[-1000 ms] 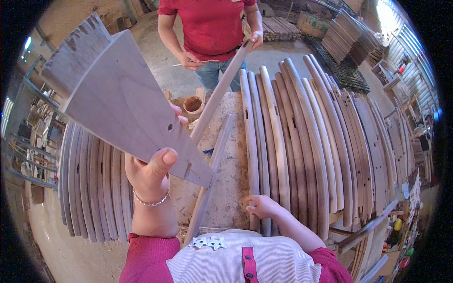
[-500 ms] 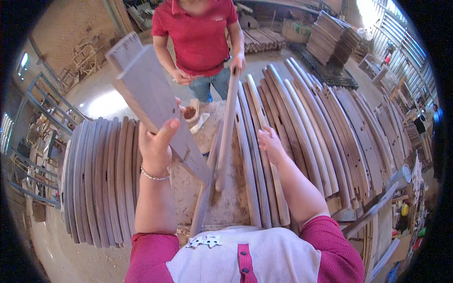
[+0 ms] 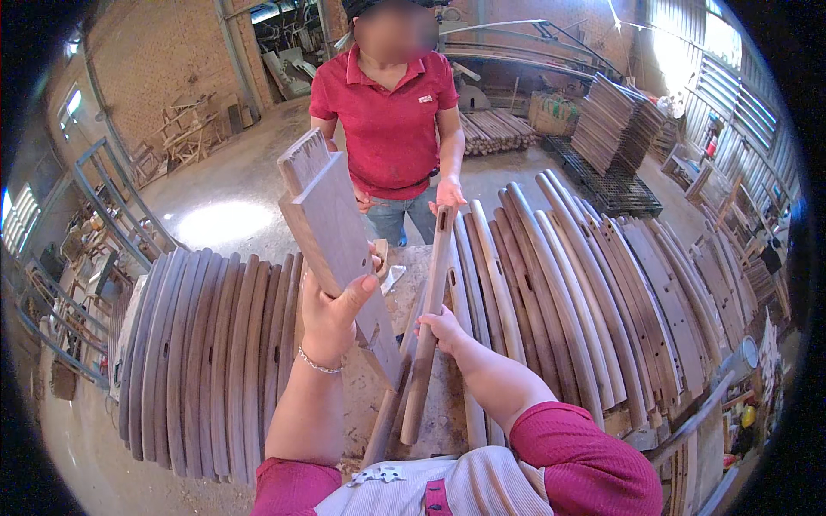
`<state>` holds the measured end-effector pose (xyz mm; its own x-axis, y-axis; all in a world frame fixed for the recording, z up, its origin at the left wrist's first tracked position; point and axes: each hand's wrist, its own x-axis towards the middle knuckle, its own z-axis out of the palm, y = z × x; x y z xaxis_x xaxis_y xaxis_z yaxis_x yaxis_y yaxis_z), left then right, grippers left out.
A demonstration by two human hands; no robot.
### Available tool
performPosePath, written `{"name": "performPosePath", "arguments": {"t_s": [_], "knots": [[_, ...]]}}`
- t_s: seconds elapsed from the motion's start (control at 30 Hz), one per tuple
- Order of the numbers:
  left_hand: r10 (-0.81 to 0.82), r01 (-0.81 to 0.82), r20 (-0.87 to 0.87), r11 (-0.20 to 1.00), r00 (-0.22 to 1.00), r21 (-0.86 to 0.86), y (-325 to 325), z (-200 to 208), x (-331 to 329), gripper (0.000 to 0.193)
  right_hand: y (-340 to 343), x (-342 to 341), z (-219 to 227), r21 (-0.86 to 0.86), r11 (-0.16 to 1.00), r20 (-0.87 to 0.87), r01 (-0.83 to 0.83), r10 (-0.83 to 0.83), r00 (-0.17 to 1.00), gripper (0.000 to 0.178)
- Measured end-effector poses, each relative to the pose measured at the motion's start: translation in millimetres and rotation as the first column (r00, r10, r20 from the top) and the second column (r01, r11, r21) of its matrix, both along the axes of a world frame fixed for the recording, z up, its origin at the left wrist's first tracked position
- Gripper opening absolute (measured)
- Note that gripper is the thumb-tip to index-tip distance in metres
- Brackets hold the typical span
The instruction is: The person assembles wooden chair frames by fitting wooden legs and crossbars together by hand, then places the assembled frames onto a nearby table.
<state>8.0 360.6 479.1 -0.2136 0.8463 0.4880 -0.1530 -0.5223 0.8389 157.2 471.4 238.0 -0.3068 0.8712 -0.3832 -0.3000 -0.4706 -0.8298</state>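
In my left hand (image 3: 329,325) is a thick, flat wooden board (image 3: 337,225) with a tenon at its upper end, held upright and tilted. The thumb lies across its near face. My right hand (image 3: 440,328) is closed round a long rounded wooden post (image 3: 422,370), below the mortise slot in its upper part. A co-worker's hand (image 3: 448,196) is at the top end of that post. Another wooden post (image 3: 380,428) lies slanted under the board and the held post, on the dusty worktable (image 3: 443,404).
Curved wooden posts (image 3: 211,361) stand in a row at the left. A longer row of posts (image 3: 551,292) runs along the right. The co-worker in a red shirt (image 3: 387,129) stands across the worktable. Stacked panels (image 3: 615,129) rest on a dark pallet behind.
My right hand has moved left from beside the right-hand row and closed on the post. The view has tilted up, showing more of the co-worker. My left hand still holds the board.
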Motion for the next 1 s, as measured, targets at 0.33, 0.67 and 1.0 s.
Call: {"name": "performPosePath", "arguments": {"t_s": [0.33, 0.67, 1.0], "knots": [[-0.023, 0.023, -0.004, 0.999, 1.000, -0.041, 3.9, -0.2, 12.7, 0.045, -37.0, 100.7, 153.0, 0.360, 0.932, -0.033, -0.044, 0.060, 0.998, 0.052], [-0.021, 0.048, -0.304, 0.996, 0.952, 0.081, -2.6, 8.1, 73.4, 0.068, -159.7, 197.4, 335.7, 0.380, 0.925, 0.499, 0.029, -0.231, 0.836, 0.058], [0.018, 0.075, -0.535, 0.985, 0.845, 0.152, -3.6, -15.0, 161.4, 0.069, -284.0, 232.5, 354.0, 0.250, 0.964, 0.742, 0.090, -0.250, 0.623, 0.083]]}}
